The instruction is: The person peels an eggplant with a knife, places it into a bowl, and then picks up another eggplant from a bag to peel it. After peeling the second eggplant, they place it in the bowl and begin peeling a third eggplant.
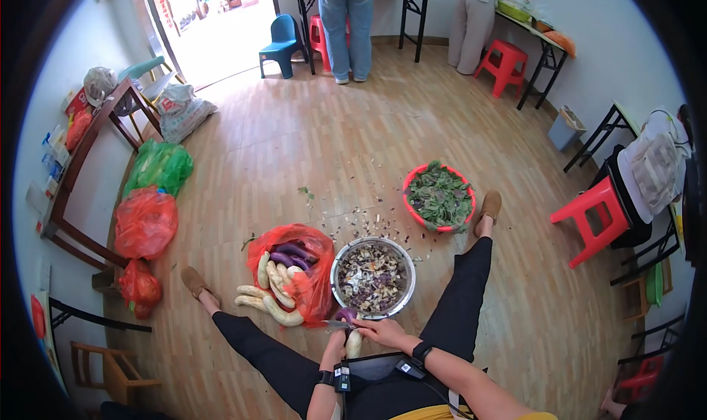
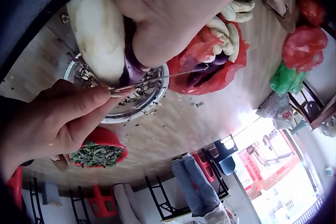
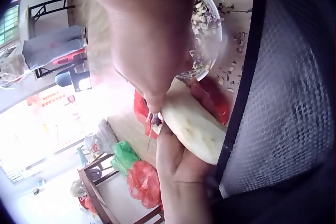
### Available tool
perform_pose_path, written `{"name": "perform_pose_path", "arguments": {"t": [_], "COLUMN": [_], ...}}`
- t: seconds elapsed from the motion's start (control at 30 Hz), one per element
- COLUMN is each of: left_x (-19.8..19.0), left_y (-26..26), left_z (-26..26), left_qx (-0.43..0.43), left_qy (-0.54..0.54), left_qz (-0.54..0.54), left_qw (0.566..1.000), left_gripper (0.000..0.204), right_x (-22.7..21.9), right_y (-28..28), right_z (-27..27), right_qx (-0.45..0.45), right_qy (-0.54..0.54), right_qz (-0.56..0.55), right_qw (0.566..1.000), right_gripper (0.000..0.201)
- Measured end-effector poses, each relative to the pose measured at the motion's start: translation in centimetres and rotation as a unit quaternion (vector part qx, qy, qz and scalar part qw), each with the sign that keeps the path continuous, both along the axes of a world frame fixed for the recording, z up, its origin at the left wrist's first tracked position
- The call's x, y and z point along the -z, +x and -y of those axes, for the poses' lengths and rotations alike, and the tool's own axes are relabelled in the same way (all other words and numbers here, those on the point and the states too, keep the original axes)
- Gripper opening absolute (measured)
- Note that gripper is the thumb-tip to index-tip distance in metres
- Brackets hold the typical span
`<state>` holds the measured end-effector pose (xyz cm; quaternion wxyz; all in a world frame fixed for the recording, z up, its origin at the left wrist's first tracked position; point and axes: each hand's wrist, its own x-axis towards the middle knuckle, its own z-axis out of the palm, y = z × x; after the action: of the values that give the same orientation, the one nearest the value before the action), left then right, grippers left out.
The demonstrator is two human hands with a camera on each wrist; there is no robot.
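Note:
My left hand (image 1: 336, 344) grips an eggplant (image 2: 97, 32), mostly peeled to pale flesh, with purple skin remaining near one end. In my right hand (image 1: 387, 334) is a knife (image 2: 163, 78), its thin blade lying across the eggplant at the purple part. Both hands are close together over my lap, just on the near side of a metal basin (image 1: 411, 284) filled with peelings. In the right wrist view, the pale eggplant (image 3: 191, 121) lies along the left palm, and the right fingers hide most of the knife.
Left of the basin, a red plastic bag (image 1: 318, 276) lies open with peeled and purple eggplants. A red basin (image 1: 471, 217) of leafy greens stands ahead, right. Peel scraps litter the floor between. Filled green (image 1: 158, 166) and red bags (image 1: 146, 221) line the left side. People stand at far tables.

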<state>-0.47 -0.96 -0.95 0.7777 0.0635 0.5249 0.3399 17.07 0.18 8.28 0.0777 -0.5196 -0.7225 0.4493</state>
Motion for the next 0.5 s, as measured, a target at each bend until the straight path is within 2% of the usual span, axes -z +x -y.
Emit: {"name": "perform_pose_path", "arguments": {"t": [0.1,0.23,0.37,0.5], "left_x": [0.1,-0.3,0.2,-0.2], "left_y": [0.1,0.3,0.1,0.0], "left_z": [0.0,0.1,0.2,0.2], "left_qx": [0.007,0.005,0.012,0.022], "left_qy": [0.018,0.004,0.001,0.001], "left_qz": [-0.005,-0.004,-0.023,-0.014], "left_qw": [1.000,1.000,1.000,1.000], "left_gripper": [0.049,0.049,0.051,0.053], "right_x": [0.1,0.2,1.4,0.7], "right_y": [-0.1,0.4,0.5,0.4], "right_z": [0.2,0.0,-0.3,0.1], "right_qx": [0.030,0.007,0.004,0.008], "right_qy": [-0.004,-0.001,-0.002,0.010], "right_qz": [-0.018,0.000,-0.012,-0.034], "right_qw": [0.999,1.000,1.000,0.999], "right_gripper": [0.037,0.039,0.041,0.041]}}
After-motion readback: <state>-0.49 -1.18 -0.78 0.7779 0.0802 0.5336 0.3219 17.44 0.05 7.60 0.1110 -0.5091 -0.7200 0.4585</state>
